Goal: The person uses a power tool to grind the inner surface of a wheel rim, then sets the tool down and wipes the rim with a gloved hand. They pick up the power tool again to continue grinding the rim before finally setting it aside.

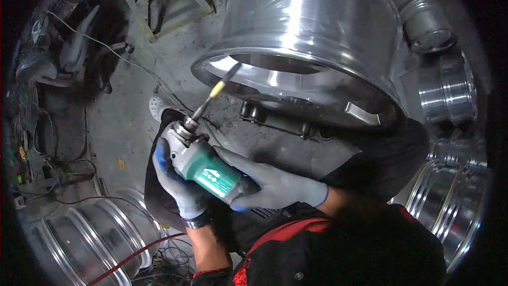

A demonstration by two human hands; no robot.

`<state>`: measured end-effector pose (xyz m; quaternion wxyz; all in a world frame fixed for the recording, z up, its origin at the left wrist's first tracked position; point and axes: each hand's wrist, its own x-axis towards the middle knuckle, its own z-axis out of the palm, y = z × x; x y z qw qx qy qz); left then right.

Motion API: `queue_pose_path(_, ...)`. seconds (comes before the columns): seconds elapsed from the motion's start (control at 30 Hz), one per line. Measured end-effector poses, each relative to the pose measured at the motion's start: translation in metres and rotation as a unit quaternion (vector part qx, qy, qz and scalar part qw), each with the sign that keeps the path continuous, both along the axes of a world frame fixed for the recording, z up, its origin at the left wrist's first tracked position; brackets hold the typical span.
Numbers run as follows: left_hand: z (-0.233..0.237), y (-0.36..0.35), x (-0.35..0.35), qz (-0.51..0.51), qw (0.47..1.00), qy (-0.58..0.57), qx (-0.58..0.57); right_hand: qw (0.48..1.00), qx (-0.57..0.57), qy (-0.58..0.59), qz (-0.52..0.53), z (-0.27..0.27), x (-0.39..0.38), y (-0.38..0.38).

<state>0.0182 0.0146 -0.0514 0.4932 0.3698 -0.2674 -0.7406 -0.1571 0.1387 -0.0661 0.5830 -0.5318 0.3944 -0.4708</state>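
A green and grey angle grinder (211, 172) lies across both my hands in front of my lap. From its head a long shaft with a yellow band (217, 90) and a dark pointed tip reaches up and to the right. My left hand (177, 182), in a grey and blue glove, wraps round the head end from the left. Gloved the same way, my right hand (278, 184) grips the rear of the body. Beyond the tool stands a large polished metal wheel rim (338, 21), its open end towards me. In this view the dark tip overlaps the rim's near edge.
A low roller stand (275, 127) sits beneath the large rim. More metal rims (90, 241) lie at the lower left, and others (447, 87) line the right side. A yellow-marked metal frame (164, 0) stands behind. Cables (119, 55) cross the concrete floor, and a red hose (137, 254) runs low left.
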Motion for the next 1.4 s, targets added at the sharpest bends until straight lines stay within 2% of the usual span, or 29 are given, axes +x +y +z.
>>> queue_pose_path(0.03,0.004,-0.003,-0.001,0.001,1.0,0.002,-0.016,1.0,-0.008,-0.008,0.009,-0.001,0.001,-0.004)
queue_pose_path(0.07,0.013,0.0,0.001,-0.045,0.997,0.06,-0.007,1.0,-0.01,-0.009,0.007,-0.001,0.001,-0.009)
queue_pose_path(0.13,0.013,-0.002,-0.002,0.013,0.999,0.046,-0.003,0.999,-0.024,0.013,0.02,-0.003,-0.001,-0.014)
queue_pose_path(0.27,0.004,0.007,-0.001,-0.02,0.999,0.03,0.011,1.0,-0.01,-0.003,0.029,-0.005,-0.013,-0.006)
queue_pose_path(0.33,-0.007,0.015,-0.011,0.033,0.999,-0.019,0.005,0.999,-0.01,0.033,0.013,-0.007,-0.021,0.006)
queue_pose_path(0.4,-0.015,0.027,-0.021,0.034,0.998,-0.037,0.043,0.999,0.012,0.037,0.015,-0.004,-0.031,0.018)
queue_pose_path(0.47,-0.026,0.037,-0.034,0.084,0.991,-0.104,0.011,0.999,0.034,0.039,0.016,0.0,-0.043,0.029)
queue_pose_path(0.5,-0.033,0.043,-0.032,0.019,0.999,-0.046,0.005,0.997,0.04,0.06,0.024,0.003,-0.05,0.033)
queue_pose_path(0.53,-0.039,0.048,-0.032,0.026,0.998,-0.051,0.023,0.995,0.046,0.081,0.031,0.004,-0.056,0.038)
queue_pose_path(0.6,-0.04,0.06,-0.038,-0.03,0.997,0.057,0.053,0.995,0.04,0.089,0.029,0.005,-0.064,0.046)
queue_pose_path(0.63,-0.055,0.063,-0.039,0.012,0.999,-0.027,0.043,0.991,0.087,0.087,0.043,0.01,-0.068,0.049)
queue_pose_path(0.67,-0.057,0.067,-0.039,0.011,0.999,-0.027,0.043,0.986,0.133,0.085,0.056,0.013,-0.07,0.05)
queue_pose_path(0.73,-0.05,0.071,-0.043,0.005,0.997,0.038,0.065,0.99,0.099,0.086,0.042,0.008,-0.07,0.05)
queue_pose_path(0.77,-0.057,0.071,-0.041,0.027,0.998,-0.011,0.054,0.994,0.064,0.088,0.03,0.007,-0.069,0.05)
queue_pose_path(0.8,-0.052,0.068,-0.04,0.027,0.998,-0.012,0.053,0.994,0.063,0.087,0.03,0.011,-0.07,0.046)
queue_pose_path(0.87,-0.037,0.062,-0.039,0.001,0.996,0.071,0.05,0.981,0.155,0.079,0.082,0.024,-0.072,0.032)
queue_pose_path(0.9,-0.036,0.058,-0.034,-0.018,0.995,0.092,0.046,0.982,0.153,0.077,0.079,0.022,-0.071,0.027)
queue_pose_path(0.93,-0.028,0.056,-0.032,-0.009,0.999,0.048,0.024,0.986,0.116,0.086,0.084,0.017,-0.07,0.022)
queue_pose_path(1.0,-0.031,0.053,-0.026,-0.017,0.995,0.099,0.029,0.989,0.079,0.093,0.083,0.006,-0.066,0.02)
queue_pose_path(1.03,-0.031,0.053,-0.026,-0.02,0.995,0.096,0.029,0.993,0.01,0.101,0.057,-0.001,-0.064,0.02)
queue_pose_path(1.07,-0.03,0.055,-0.027,0.003,0.998,0.057,0.033,0.992,-0.057,0.11,0.03,-0.005,-0.063,0.021)
queue_pose_path(1.1,-0.03,0.057,-0.03,0.026,0.999,0.02,0.038,0.992,-0.056,0.109,0.026,-0.002,-0.066,0.023)
queue_pose_path(1.17,-0.043,0.066,-0.037,0.021,0.998,0.022,0.049,0.986,0.08,0.119,0.089,0.011,-0.079,0.032)
queue_pose_path(1.23,-0.047,0.076,-0.045,-0.017,0.997,0.046,0.056,0.98,0.117,0.132,0.091,0.025,-0.089,0.042)
queue_pose_path(1.27,-0.047,0.084,-0.05,-0.01,0.987,0.12,0.107,0.973,0.151,0.145,0.095,0.029,-0.093,0.046)
queue_pose_path(1.33,-0.053,0.089,-0.056,0.01,0.986,0.091,0.141,0.973,0.166,0.133,0.093,0.031,-0.098,0.053)
queue_pose_path(1.4,-0.053,0.091,-0.056,-0.003,0.989,0.093,0.118,0.973,0.178,0.119,0.091,0.029,-0.099,0.054)
